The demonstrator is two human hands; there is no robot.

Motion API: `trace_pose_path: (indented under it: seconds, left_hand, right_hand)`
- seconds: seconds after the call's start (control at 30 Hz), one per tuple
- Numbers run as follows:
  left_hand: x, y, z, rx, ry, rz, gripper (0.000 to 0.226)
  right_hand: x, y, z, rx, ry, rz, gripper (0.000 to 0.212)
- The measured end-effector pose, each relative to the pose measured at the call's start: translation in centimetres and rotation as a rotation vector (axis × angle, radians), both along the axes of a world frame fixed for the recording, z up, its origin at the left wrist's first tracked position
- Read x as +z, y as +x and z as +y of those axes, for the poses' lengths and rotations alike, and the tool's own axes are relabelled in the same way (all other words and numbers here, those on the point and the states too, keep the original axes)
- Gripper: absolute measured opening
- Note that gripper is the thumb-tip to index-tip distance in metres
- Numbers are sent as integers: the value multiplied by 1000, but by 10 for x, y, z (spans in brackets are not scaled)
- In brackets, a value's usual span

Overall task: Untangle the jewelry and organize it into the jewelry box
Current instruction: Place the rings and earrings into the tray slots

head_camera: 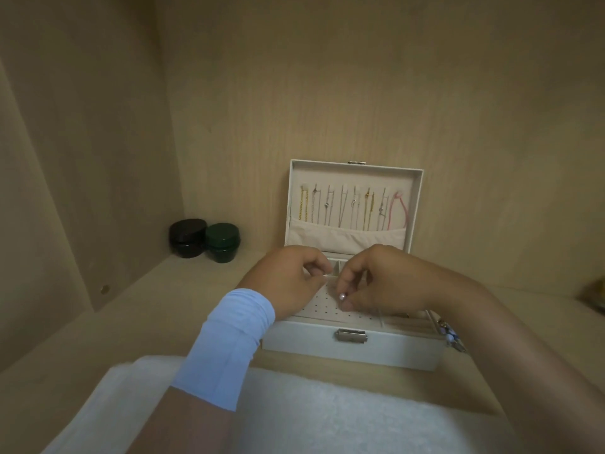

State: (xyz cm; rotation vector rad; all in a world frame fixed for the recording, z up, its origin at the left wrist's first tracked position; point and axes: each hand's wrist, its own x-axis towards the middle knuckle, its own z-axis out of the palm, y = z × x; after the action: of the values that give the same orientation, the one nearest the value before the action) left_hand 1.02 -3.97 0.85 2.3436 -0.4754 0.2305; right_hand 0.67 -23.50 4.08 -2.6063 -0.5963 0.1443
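Observation:
A white jewelry box (307, 342) stands open on a wooden shelf, lid upright. Several necklaces (353, 208) hang in a row from hooks inside the lid, gold, silver and one pink. Over the box's perforated earring panel (322, 306) my left hand (288, 283) and my right hand (383, 283) are close together, fingers curled. My right hand pinches a small pearl piece (342, 296). My left hand pinches something thin and pale between them; a fine chain seems to run down from my right hand. A blue band wraps my left wrist.
A black jar (187, 238) and a green jar (222, 242) sit at the back left corner of the shelf. Beaded jewelry (451, 335) lies at the box's right side. A white cloth-like surface (327, 414) lies in front. Wooden walls close in left and behind.

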Motion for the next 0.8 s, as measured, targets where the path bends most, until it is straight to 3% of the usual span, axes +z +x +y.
trace_pose_path:
  seconds: [0.13, 0.27, 0.47, 0.6, 0.8]
  left_hand:
    - [0, 0, 1, -15, -158, 84, 19]
    - [8, -5, -1, -53, -386, 210, 13]
    - [12, -6, -1, -64, -591, 305, 15]
    - [12, -4, 1, -22, -640, 323, 12]
    - [9, 0, 7, 72, -684, 352, 15]
  right_hand:
    - [-1, 0, 0, -24, 326, -33, 12]
    - [1, 0, 2, -88, 637, 121, 14]
    - [-1, -3, 11, -102, 753, 135, 16]
    - [-6, -1, 19, -158, 789, -55, 9]
    - [-13, 2, 28, -119, 531, -313, 16]
